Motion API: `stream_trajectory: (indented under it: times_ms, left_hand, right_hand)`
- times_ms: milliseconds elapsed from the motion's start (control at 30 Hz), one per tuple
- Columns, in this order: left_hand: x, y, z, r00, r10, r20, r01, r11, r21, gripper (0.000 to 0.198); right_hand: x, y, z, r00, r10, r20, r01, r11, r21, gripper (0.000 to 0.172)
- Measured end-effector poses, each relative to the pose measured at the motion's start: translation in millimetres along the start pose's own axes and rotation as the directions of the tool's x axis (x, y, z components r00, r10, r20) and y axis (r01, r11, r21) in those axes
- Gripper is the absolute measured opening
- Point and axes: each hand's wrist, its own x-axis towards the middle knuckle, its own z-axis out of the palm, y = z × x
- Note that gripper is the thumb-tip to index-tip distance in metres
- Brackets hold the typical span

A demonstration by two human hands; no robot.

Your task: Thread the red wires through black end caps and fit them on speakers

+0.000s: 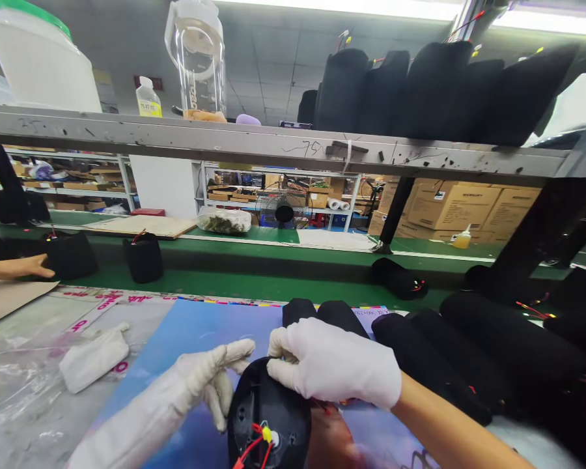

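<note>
A black fabric-covered cylinder [269, 423] with a plastic end cap and red wires with a yellow tip stands at the bottom centre. My right hand [334, 365], in a white glove, is closed over its top edge. My left hand [219, 381], also gloved, touches its left side with the fingers partly curled and the thumb stretched out. Both rest over a blue printed sheet [185, 345].
Several black cylinders [469, 352] lie to the right, others on the green belt [254, 277] and the upper shelf [273, 146]. A crumpled white glove [94, 358] lies at the left. Another person's hand [32, 266] reaches in from the far left.
</note>
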Motion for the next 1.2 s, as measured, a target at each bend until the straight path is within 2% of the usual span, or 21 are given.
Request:
stream_trajectory:
  times_ms: [133, 200, 300, 367, 400, 467, 533, 600, 633, 700, 733, 767, 833, 900, 967, 1067, 1133, 1200]
  left_hand:
    - [-0.5, 2.9, 4.1, 0.982, -0.057, 0.181, 0.046, 0.997, 0.063, 0.034]
    - [3.1, 12.4, 13.7, 0.98, -0.037, 0.197, 0.007, 0.988, 0.154, 0.033]
    - [8.3, 26.5, 24.8, 0.987, -0.03, 0.16, -0.017, 0.957, 0.289, 0.03]
    - [8.8, 28.3, 24.7, 0.986, -0.054, 0.159, 0.009, 0.962, 0.271, 0.027]
    - [7.8, 26.3, 22.5, 0.979, -0.082, 0.184, 0.042, 0.976, 0.213, 0.028]
    - [4.4, 19.2, 16.2, 0.957, -0.145, 0.251, 0.141, 0.989, 0.032, 0.034]
    - [0.7, 13.7, 11.6, 0.946, -0.193, 0.26, 0.224, 0.97, -0.097, 0.043]
    - [-0.9, 15.8, 12.0, 0.963, -0.199, 0.181, 0.213, 0.975, -0.057, 0.044]
    - [-0.3, 20.0, 14.3, 0.975, -0.182, 0.131, 0.181, 0.983, 0.019, 0.04]
    - [4.2, 32.6, 21.6, 0.989, -0.119, 0.085, 0.105, 0.982, 0.154, 0.032]
    - [8.0, 39.3, 25.7, 0.99, -0.101, 0.094, 0.084, 0.982, 0.172, 0.031]
    - [12.6, 45.3, 29.6, 0.988, -0.093, 0.122, 0.073, 0.984, 0.161, 0.031]
    - [23.0, 53.2, 35.4, 0.972, -0.071, 0.223, 0.048, 0.993, 0.105, 0.027]
    - [32.3, 54.4, 37.8, 0.929, -0.011, 0.369, -0.013, 0.998, 0.063, 0.021]
    - [38.6, 50.6, 37.8, 0.886, 0.058, 0.461, -0.096, 0.994, 0.059, 0.021]
    - [41.4, 43.8, 37.3, 0.873, 0.088, 0.479, -0.155, 0.983, 0.103, 0.024]
    - [40.6, 42.5, 38.2, 0.87, 0.094, 0.484, -0.184, 0.973, 0.142, 0.023]
    - [39.4, 44.0, 39.8, 0.865, 0.099, 0.491, -0.205, 0.965, 0.166, 0.022]
  right_hand:
    - [2.6, -0.2, -4.0, 0.997, 0.035, 0.067, -0.036, 0.999, 0.021, 0.016]
    - [5.8, -4.0, -5.8, 0.998, 0.009, 0.06, -0.008, 1.0, -0.029, 0.016]
    - [11.6, -11.4, -7.3, 0.998, -0.025, 0.051, 0.032, 0.988, -0.15, 0.015]
    - [14.2, -12.9, -6.7, 0.998, -0.012, 0.06, 0.022, 0.986, -0.165, 0.013]
    - [14.4, -11.5, -5.9, 0.998, 0.002, 0.058, 0.003, 0.996, -0.09, 0.013]
    - [11.3, -3.8, -3.4, 0.998, 0.028, 0.049, -0.038, 0.977, 0.21, 0.019]
    - [2.6, 9.2, 1.3, 0.998, 0.034, 0.048, -0.053, 0.858, 0.511, 0.038]
    - [-11.0, 24.3, 10.2, 0.998, 0.038, -0.055, 0.017, 0.653, 0.757, 0.046]
    - [-18.8, 31.3, 16.9, 0.986, 0.04, -0.163, 0.113, 0.557, 0.823, 0.039]
    - [-34.3, 42.2, 34.5, 0.914, 0.053, -0.403, 0.346, 0.418, 0.84, 0.016]
    - [-40.8, 45.4, 44.6, 0.873, 0.043, -0.486, 0.425, 0.421, 0.801, 0.011]
    - [-46.0, 47.2, 54.6, 0.846, 0.026, -0.532, 0.463, 0.46, 0.758, 0.014]
    - [-51.8, 47.1, 71.9, 0.827, -0.011, -0.563, 0.485, 0.52, 0.703, 0.021]
    - [-53.4, 45.1, 82.1, 0.818, -0.049, -0.573, 0.509, 0.525, 0.682, 0.023]
    - [-54.4, 44.4, 85.0, 0.8, -0.07, -0.596, 0.534, 0.535, 0.655, 0.021]
    - [-58.7, 47.1, 81.8, 0.763, -0.095, -0.639, 0.534, 0.649, 0.541, 0.021]
    - [-60.4, 48.6, 79.1, 0.762, -0.219, -0.609, 0.536, 0.741, 0.405, 0.025]
    - [-57.6, 47.9, 77.6, 0.731, -0.364, -0.577, 0.578, 0.78, 0.24, 0.03]
